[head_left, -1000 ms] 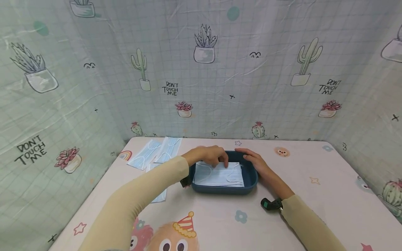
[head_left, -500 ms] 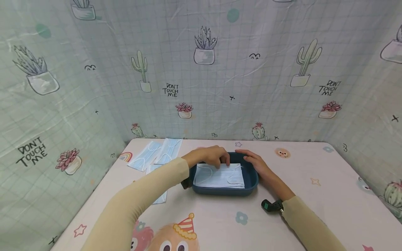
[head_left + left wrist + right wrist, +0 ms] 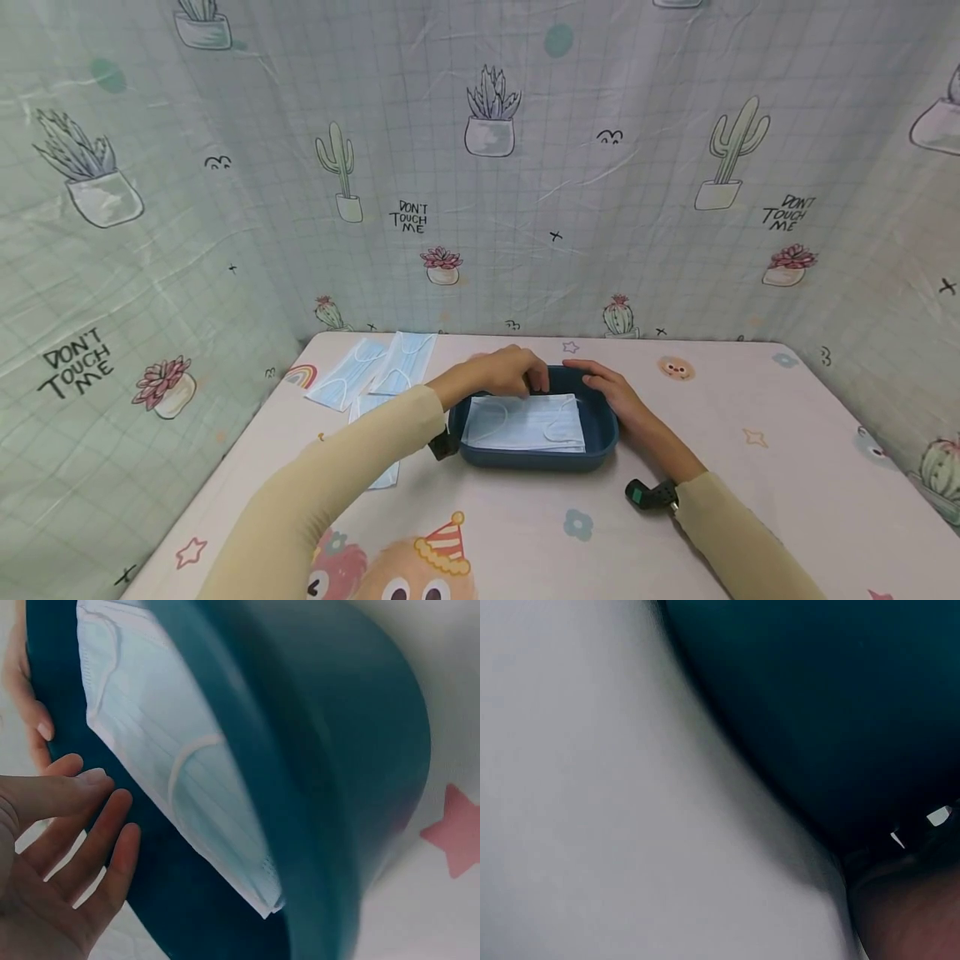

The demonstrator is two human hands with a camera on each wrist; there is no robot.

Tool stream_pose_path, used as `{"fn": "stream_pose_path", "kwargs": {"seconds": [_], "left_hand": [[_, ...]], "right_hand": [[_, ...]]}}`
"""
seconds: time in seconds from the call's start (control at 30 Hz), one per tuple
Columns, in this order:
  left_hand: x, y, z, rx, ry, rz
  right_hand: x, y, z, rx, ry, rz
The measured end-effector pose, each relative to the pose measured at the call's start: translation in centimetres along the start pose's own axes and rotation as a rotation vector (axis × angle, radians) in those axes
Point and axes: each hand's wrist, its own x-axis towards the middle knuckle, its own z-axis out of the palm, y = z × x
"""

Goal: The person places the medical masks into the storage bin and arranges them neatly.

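Observation:
In the head view, a stack of light-blue face masks (image 3: 525,422) lies in a dark blue plastic box (image 3: 525,461). Over the box's far left part is my left hand (image 3: 513,372), its fingers loosely bent beyond the masks' far edge. Nothing is between those fingers in the left wrist view, where the left hand (image 3: 67,847) is beside the rim, apart from the masks (image 3: 165,735). My right hand (image 3: 611,390) holds the far right corner of the box, thumb by the inner wall, fingers along the rim. The right wrist view shows mostly the box's side (image 3: 802,712).
More loose face masks lie on the table left of the box: one (image 3: 347,373) at the far left, another (image 3: 403,363) next to it, and one (image 3: 386,477) partly under my left sleeve. A cactus-print curtain (image 3: 555,183) stands behind the printed tabletop (image 3: 720,417).
My left hand has lifted and drawn back slightly from the masks, whose far edge now shows more. The right hand keeps its place on the box.

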Motion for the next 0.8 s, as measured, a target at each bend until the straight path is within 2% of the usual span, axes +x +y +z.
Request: {"fn": "stream_pose_path", "kwargs": {"seconds": [0.23,0.43,0.57,0.8], "left_hand": [[-0.6,-0.4,-0.4,-0.068,0.051,0.045],[-2.2,-0.9,-0.7,-0.209,0.161,0.047],[-3.5,-1.3,-0.3,-0.279,0.246,0.042],[-5.7,-1.9,0.9,-0.390,0.342,0.013]], "right_hand": [[0.2,0.2,0.0,0.013,0.002,0.020],[0.3,0.2,0.0,0.028,-0.007,0.004],[0.2,0.2,-0.1,0.019,-0.007,0.018],[0.2,0.2,0.0,0.029,-0.008,0.029]]}}
